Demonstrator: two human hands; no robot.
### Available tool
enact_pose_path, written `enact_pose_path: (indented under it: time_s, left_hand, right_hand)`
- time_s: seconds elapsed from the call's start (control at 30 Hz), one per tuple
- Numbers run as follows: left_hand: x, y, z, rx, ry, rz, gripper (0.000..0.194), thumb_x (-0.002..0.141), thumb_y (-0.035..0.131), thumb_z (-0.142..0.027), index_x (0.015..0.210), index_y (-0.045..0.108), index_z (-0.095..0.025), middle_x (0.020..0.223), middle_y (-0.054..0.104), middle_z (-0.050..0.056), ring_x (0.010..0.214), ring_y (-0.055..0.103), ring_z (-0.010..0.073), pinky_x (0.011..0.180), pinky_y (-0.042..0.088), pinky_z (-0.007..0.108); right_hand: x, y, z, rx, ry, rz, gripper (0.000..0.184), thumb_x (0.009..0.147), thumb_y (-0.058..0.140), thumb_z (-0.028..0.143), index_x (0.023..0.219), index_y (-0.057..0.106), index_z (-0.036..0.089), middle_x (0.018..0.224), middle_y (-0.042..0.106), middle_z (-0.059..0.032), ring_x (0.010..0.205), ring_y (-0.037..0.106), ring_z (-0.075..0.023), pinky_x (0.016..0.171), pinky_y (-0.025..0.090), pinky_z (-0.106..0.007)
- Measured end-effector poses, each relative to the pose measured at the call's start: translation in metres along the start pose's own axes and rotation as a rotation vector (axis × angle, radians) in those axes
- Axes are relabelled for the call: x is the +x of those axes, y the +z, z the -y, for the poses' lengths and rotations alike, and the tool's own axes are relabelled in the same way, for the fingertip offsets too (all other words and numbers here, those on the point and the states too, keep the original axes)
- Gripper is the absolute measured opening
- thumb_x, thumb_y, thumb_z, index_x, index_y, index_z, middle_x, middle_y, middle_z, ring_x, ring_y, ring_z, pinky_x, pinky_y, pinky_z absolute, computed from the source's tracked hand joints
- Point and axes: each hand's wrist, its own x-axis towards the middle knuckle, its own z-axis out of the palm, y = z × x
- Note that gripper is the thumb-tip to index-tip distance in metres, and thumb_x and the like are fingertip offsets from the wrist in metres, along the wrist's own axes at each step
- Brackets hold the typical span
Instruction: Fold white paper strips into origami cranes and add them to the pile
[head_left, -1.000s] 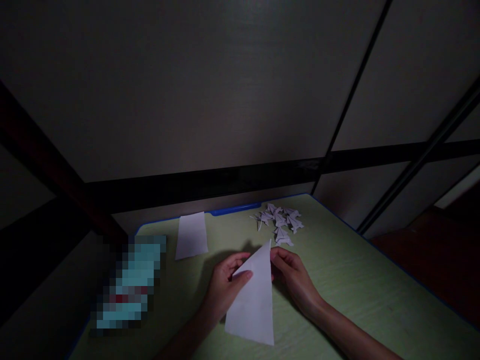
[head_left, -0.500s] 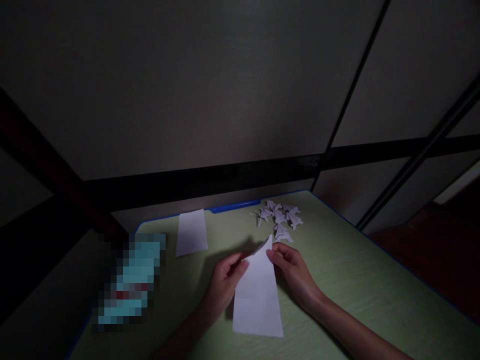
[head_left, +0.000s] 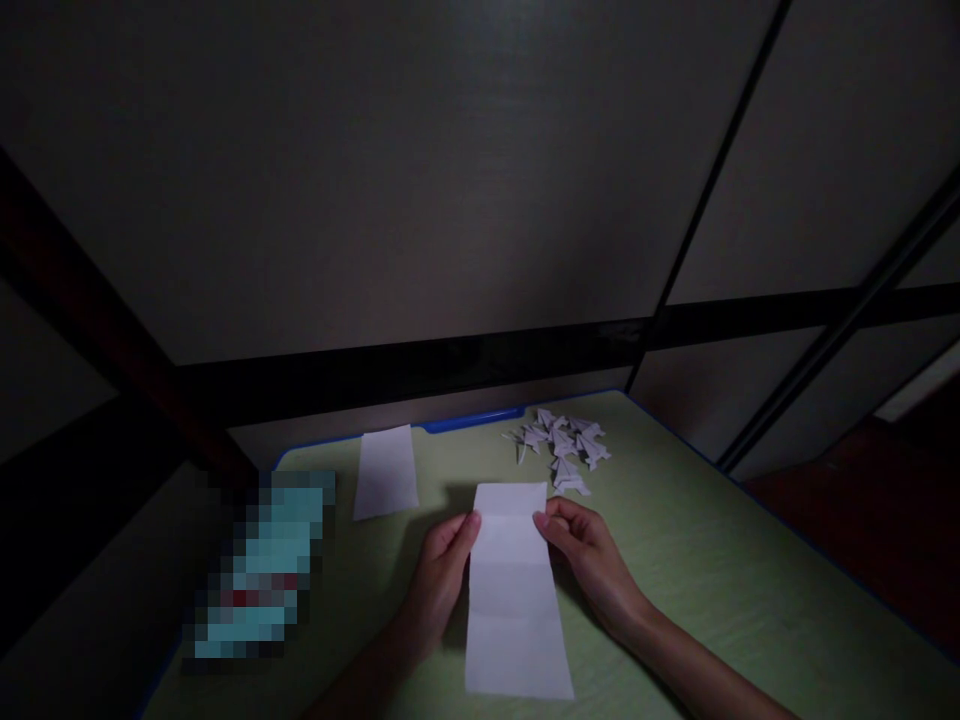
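A white sheet of paper (head_left: 514, 590), long and narrow with faint crosswise creases, is spread out between my hands near the front of the table. My left hand (head_left: 446, 560) pinches its left edge near the top, thumb in front. On the opposite edge, my right hand (head_left: 585, 550) grips the paper between thumb and fingers at about the same height. The fingers behind the sheet are partly hidden. Just beyond it lie several small folded paper figures (head_left: 559, 440) in a loose cluster.
Another white paper (head_left: 385, 472) lies flat at the back left of the green table (head_left: 675, 520). A pixelated turquoise object (head_left: 266, 560) rests along the left side. Behind the table's blue edge, grey panels (head_left: 420, 200) with a black band rise like a wall.
The sheet, earlier folded diagonally into a point at its top, has been unfolded into a flat strip. My left hand has shifted to its left edge; my right thumb moved onto the front.
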Motion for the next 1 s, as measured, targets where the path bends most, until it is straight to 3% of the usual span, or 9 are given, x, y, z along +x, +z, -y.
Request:
enact_pose_path:
  time_s: [0.73, 1.0]
  left_hand:
    - [0.0010, -0.0020, 0.0008, -0.030, 0.024, -0.017, 0.038, 0.057, 0.058, -0.044, 0.076, 0.062, -0.011, 0.067, 0.066, 0.006, 0.063, 0.058, 0.0190, 0.057, 0.042, 0.026]
    - [-0.0020, -0.0008, -0.0023, -0.039, 0.003, -0.010, 0.032, 0.061, 0.057, -0.039, 0.077, 0.062, -0.011, 0.060, 0.064, 0.002, 0.055, 0.057, 0.0161, 0.057, 0.041, 0.026]
  right_hand:
    - [0.0008, 0.0006, -0.0008, 0.052, 0.034, -0.030, 0.024, 0.060, 0.061, 0.035, 0.056, 0.048, 0.015, 0.040, 0.039, 0.0072, 0.037, 0.032, -0.0051, 0.038, 0.022, -0.017]
    - [0.0009, -0.0001, -0.0025, 0.038, 0.005, -0.017, 0.023, 0.065, 0.058, 0.032, 0.056, 0.047, 0.014, 0.040, 0.037, 0.0076, 0.036, 0.030, -0.0040, 0.038, 0.020, -0.017]
